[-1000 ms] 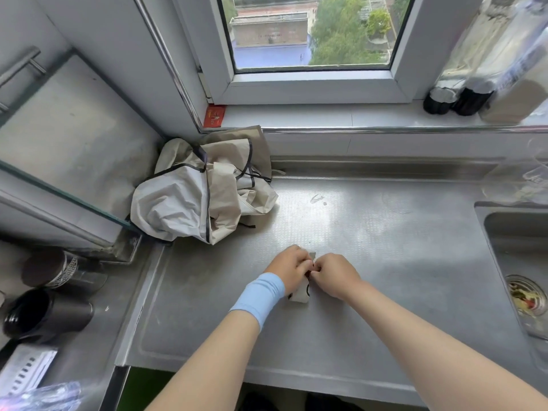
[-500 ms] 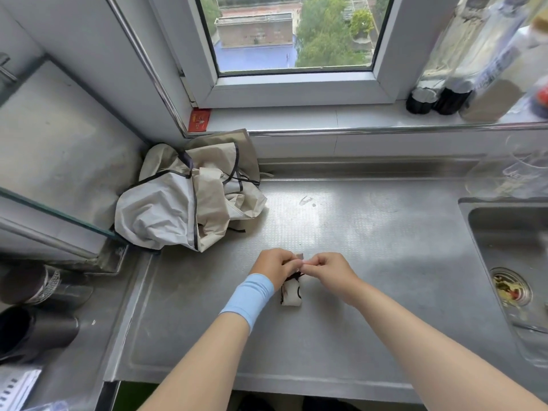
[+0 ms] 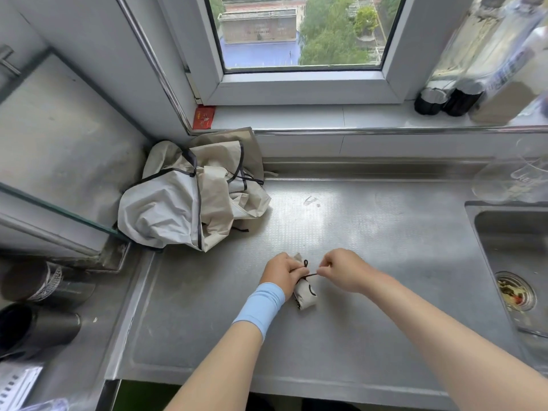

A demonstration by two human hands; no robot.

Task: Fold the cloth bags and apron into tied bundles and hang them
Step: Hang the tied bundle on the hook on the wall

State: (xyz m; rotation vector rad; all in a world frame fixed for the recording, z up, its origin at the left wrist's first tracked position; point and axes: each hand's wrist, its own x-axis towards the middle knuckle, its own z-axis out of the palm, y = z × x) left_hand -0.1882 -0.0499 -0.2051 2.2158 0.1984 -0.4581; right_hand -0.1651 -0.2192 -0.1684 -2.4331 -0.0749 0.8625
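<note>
A small rolled cream cloth bundle [image 3: 305,293] lies on the steel counter [image 3: 370,238]. My left hand [image 3: 281,272], with a blue wristband, grips the bundle's upper end. My right hand [image 3: 341,269] pinches a thin dark string [image 3: 311,274] that runs taut from the bundle to its fingertips. A small loop of the string [image 3: 305,263] stands up between my hands. A crumpled heap of beige and white cloth with dark trim [image 3: 189,200] sits in the back left corner of the counter.
A sink [image 3: 516,262] with a drain strainer lies at the right, with clear glassware [image 3: 510,182] behind it. Dark bottles [image 3: 444,99] stand on the windowsill. Black cylinders [image 3: 38,310] lie at the lower left. A red card [image 3: 204,117] sits by the window frame.
My right hand has moved right, away from the left, drawing the string out taut. The bundle has stayed under my left hand.
</note>
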